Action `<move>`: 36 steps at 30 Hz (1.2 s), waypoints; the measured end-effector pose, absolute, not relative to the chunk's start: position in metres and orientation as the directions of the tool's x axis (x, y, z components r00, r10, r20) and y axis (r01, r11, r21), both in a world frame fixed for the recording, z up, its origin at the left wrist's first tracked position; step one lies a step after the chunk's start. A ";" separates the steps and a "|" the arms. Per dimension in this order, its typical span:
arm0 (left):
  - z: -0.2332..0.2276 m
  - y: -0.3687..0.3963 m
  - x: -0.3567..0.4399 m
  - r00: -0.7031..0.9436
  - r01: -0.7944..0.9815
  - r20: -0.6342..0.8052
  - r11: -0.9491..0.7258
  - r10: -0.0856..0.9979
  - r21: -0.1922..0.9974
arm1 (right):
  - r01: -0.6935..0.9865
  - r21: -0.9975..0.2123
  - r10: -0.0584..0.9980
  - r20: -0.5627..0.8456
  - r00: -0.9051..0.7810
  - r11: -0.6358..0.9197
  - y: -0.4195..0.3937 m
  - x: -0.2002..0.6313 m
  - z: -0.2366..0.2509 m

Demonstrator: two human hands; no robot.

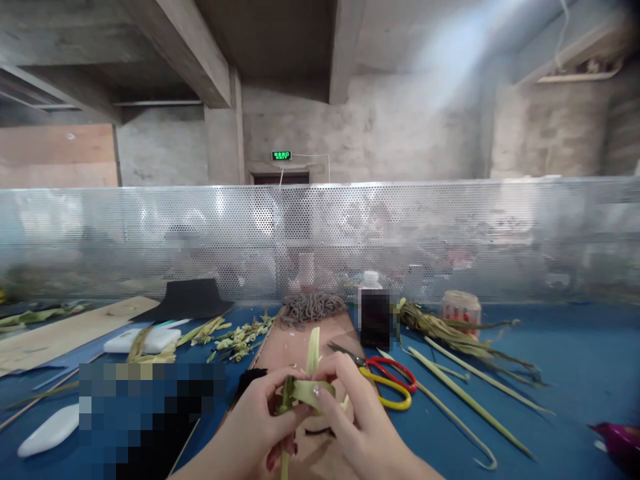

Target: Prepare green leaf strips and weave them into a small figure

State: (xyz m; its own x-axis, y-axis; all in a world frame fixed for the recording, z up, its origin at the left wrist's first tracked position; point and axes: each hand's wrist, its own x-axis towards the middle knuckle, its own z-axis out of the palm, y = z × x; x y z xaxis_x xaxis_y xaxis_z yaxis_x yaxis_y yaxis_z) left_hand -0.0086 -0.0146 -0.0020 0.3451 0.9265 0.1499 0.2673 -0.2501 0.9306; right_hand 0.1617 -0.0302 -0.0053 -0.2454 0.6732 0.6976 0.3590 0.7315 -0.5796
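Note:
My left hand (265, 417) has its fingers closed around a green plant stem, with the stem's lower end hanging below the fingers. A flat green leaf strip (306, 392) bends across from the stem to my right hand (355, 407), which pinches it between thumb and fingers. Between the hands a pale, pointed leaf tip (313, 350) stands upright. Both hands are close together above a brown board (280, 343). Just right of my right hand lie scissors (370, 363) with one red and one yellow handle. Part of the woven or folded piece is hidden by my fingers.
Grey cord (313, 308) is heaped at the board's far end. Behind stand a white-capped bottle (371, 280) and a jar (461, 310). Dried leaves (440, 327) and long stalks (473, 403) lie right on the blue table. Leaf pieces (243, 339) lie left. A perforated metal screen (320, 227) crosses behind.

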 end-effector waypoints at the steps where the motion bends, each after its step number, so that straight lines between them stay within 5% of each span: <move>1: -0.002 -0.015 -0.009 0.345 0.272 0.148 -0.250 0.927 0.929 | 0.364 -0.585 0.681 0.689 -0.249 0.725 -0.030 0.162 -0.006; 11: 0.001 -0.021 -0.005 0.390 0.236 0.211 -0.319 0.897 0.918 | 0.444 -0.524 0.638 0.754 -0.155 0.727 -0.028 0.142 -0.011; 17: -0.005 -0.014 -0.009 0.342 0.186 0.215 -0.290 0.915 0.939 | 0.417 -0.373 0.508 0.815 -0.279 0.829 -0.034 0.151 -0.009; 36: -0.002 -0.017 -0.011 0.402 0.224 0.210 -0.318 0.891 0.921 | 0.439 -0.279 0.425 0.861 -0.279 0.854 -0.027 0.156 -0.015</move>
